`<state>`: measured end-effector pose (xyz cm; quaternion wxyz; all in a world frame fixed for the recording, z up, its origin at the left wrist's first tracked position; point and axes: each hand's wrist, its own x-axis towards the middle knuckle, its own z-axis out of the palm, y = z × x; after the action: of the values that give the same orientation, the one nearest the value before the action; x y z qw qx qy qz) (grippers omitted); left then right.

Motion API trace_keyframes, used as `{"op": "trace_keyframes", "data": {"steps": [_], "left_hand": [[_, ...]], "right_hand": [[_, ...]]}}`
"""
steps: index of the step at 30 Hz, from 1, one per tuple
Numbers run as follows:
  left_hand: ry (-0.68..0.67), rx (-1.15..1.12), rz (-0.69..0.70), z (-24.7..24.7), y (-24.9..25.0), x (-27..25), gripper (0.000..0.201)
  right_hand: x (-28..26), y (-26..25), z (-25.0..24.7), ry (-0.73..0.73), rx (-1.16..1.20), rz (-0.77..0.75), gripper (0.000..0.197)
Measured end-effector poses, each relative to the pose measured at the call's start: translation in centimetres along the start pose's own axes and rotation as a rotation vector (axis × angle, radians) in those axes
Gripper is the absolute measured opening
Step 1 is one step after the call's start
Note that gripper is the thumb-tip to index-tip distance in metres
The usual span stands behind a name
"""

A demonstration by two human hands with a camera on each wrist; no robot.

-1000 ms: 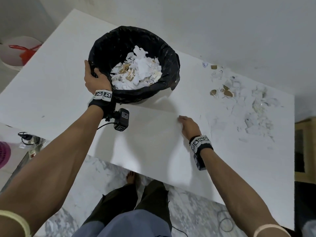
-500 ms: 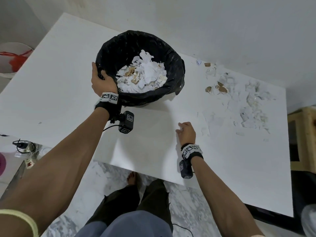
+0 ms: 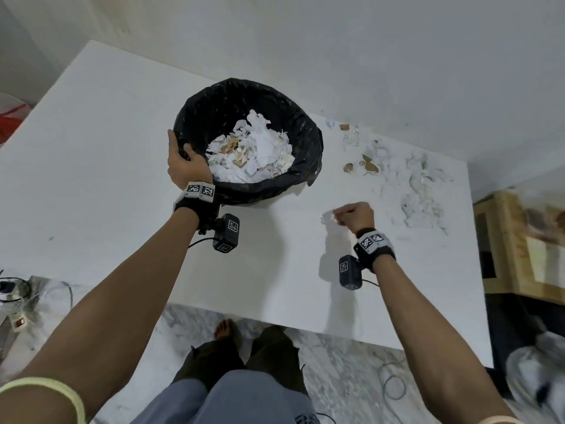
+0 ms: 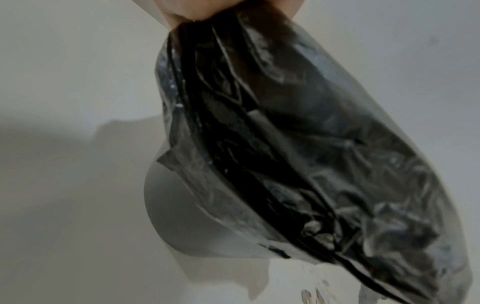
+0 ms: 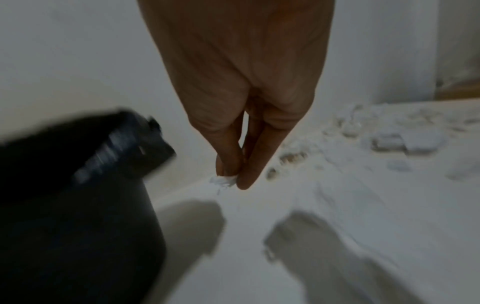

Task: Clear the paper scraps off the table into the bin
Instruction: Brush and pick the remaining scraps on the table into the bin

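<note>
Head view: the bin (image 3: 308, 148), lined with a black bag, sits upper centre on the white table (image 3: 91, 154), already part-full of white and brown scraps. The left hand (image 3: 183, 166) grips the bin's near-left rim, thumb hooked inside, fingers wrapped round the outside. The right hand (image 3: 356, 216) is raised just above the table, centre-right, fingers curled, pinching a small white paper scrap (image 3: 329, 217) at the fingertips. The loose scraps (image 3: 419, 191), white with a few brown bits, lie spread over the upper right of the table, apart from the bin. Wooden crate (image 3: 519, 240) at the right edge, marble floor (image 3: 336, 347) at the bottom.

Left wrist view: only a bit of the left hand (image 4: 228, 8) shows at the top edge, closed on the crumpled black bag over the bin (image 4: 311, 154); grey bin wall shows lower centre.

Right wrist view: blurred. The right hand (image 5: 239, 82) hangs from the top, thumb and fingers pressed together on the paper scrap (image 5: 223, 181) at centre. Bin (image 5: 78, 205) at lower left, loose scraps (image 5: 389, 139) at right on the table (image 5: 337, 205).
</note>
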<state>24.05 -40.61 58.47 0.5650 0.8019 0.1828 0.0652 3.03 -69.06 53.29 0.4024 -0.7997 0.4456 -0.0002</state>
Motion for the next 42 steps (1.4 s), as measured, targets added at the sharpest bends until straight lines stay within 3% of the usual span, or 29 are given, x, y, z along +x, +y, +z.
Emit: {"op": "trace_keyframes", "data": {"steps": [2, 6, 9, 12, 15, 18, 23, 26, 28, 32, 35, 38, 42], "left_hand": [[-0.014, 0.000, 0.001, 0.4, 0.4, -1.4, 0.043], [-0.073, -0.014, 0.002, 1.6, 1.1, -4.2, 0.042], [-0.111, -0.020, -0.015, 2.7, 1.3, -5.4, 0.042], [-0.144, -0.018, -0.036, 3.6, 1.3, -6.3, 0.042], [-0.135, -0.030, -0.046, 4.0, 1.2, -6.7, 0.042], [-0.106, -0.044, -0.037, 4.3, 1.1, -6.9, 0.042], [-0.002, -0.056, -0.023, 5.0, 1.1, -7.6, 0.041], [0.054, -0.037, -0.017, 5.4, 1.0, -8.1, 0.041], [0.095, -0.030, -0.035, 5.6, 0.8, -8.5, 0.042], [0.202, -0.037, -0.039, 5.5, 0.1, -9.9, 0.042], [0.294, -0.024, -0.066, 4.9, -0.9, -11.1, 0.042], [0.352, -0.027, -0.070, 4.4, -1.7, -12.4, 0.042], [0.428, -0.035, -0.089, 4.1, -2.2, -13.6, 0.043]], "right_hand": [[0.0, -3.3, -3.1, 0.043, 0.119, -0.044, 0.029], [-0.7, -11.3, -6.8, 0.110, 0.228, -0.237, 0.013], [-1.0, -15.4, -6.4, 0.145, 0.183, -0.357, 0.013], [-0.9, -17.1, -4.5, 0.180, 0.157, -0.383, 0.013], [-0.5, -17.0, -3.5, 0.077, 0.027, -0.403, 0.018], [-0.1, -16.2, -3.8, -0.081, -0.132, -0.477, 0.025], [3.4, -12.7, -7.8, 0.110, -0.051, -0.528, 0.035], [6.1, -7.7, -9.4, 0.111, -0.104, -0.438, 0.043], [7.5, -3.6, -9.6, -0.017, -0.266, -0.396, 0.057], [9.1, 3.6, -7.7, -0.418, -0.706, -0.351, 0.112], [8.9, 7.9, -6.1, -0.603, -0.951, -0.368, 0.131], [8.6, 9.9, -5.3, -0.567, -0.981, -0.416, 0.120], [8.9, 9.1, -4.0, -0.508, -0.792, -0.479, 0.081]]}}
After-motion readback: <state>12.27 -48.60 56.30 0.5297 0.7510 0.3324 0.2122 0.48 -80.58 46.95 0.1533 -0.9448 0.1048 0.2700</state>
